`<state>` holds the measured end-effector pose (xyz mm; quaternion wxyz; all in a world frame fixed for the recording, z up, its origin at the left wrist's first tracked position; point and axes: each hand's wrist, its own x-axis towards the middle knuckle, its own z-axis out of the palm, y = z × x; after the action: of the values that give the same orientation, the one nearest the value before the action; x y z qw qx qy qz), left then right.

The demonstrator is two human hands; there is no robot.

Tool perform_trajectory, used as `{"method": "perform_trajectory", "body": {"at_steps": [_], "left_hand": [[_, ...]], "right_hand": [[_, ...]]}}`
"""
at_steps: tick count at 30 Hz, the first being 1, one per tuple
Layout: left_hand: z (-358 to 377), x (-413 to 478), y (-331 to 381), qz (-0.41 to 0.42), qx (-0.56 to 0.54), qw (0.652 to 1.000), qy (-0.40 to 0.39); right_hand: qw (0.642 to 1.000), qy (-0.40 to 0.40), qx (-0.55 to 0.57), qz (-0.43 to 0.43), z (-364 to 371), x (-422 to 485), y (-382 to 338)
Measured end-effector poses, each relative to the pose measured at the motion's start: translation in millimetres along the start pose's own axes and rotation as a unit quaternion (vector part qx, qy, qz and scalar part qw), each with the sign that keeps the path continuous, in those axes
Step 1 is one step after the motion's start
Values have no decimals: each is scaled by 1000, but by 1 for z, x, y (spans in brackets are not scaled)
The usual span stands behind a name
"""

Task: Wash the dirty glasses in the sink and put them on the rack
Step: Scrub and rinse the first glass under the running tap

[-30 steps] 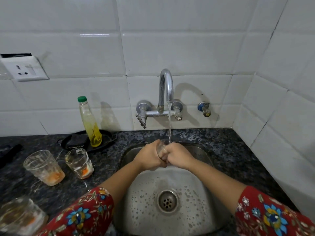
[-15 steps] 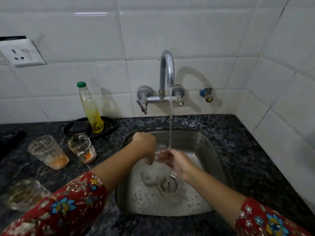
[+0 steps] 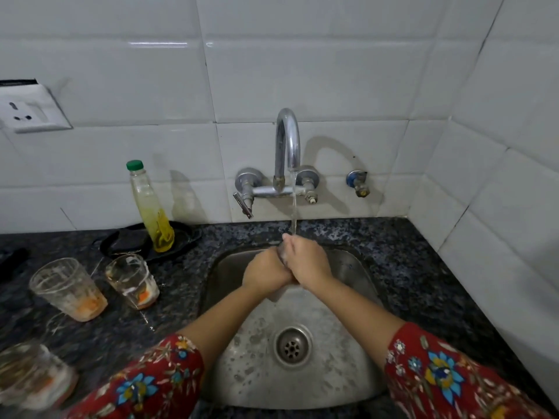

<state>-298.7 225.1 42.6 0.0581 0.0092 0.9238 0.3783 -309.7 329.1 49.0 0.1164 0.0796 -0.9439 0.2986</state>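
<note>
Dark speckled desk [image 3: 408, 267] around steel sink [image 3: 357, 267]: left hand [image 3: 266, 272] and right hand [image 3: 307, 260] both clasp one glass [image 3: 282, 256] (largely hidden) under the running tap [image 3: 287, 140], three dirty glasses [image 3: 69, 290] standing left of it.

We face white glazed wall tiles [image 3: 302, 55] that meet a second tiled wall [image 3: 499, 146] in a corner on the right. A white socket plate [image 3: 30, 110] sits at the left of the back wall. Below runs a dark speckled stone tabletop [image 3: 378, 252]. A streak of light [image 3: 157, 43] glints on one tile.
</note>
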Motion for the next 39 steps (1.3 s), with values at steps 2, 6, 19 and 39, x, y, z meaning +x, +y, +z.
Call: {"method": "perform_trajectory", "body": {"at_steps": [2,6,19,39], "left_hand": [[-10,2,-2,50,-64,996,-22],[-44,1,-8,88,-297,915,-258],[-41,9,-17,-26,-406,843,-351],[-32,8,3,100,-164,969,-155]], "right_hand": [[998,27,40,-37,-7,3,-2],[969,27,226,-95,-14,-6,5],[964,39,260,-42,-11,0,1],[986,-17,167,13,-26,14,-7]]}}
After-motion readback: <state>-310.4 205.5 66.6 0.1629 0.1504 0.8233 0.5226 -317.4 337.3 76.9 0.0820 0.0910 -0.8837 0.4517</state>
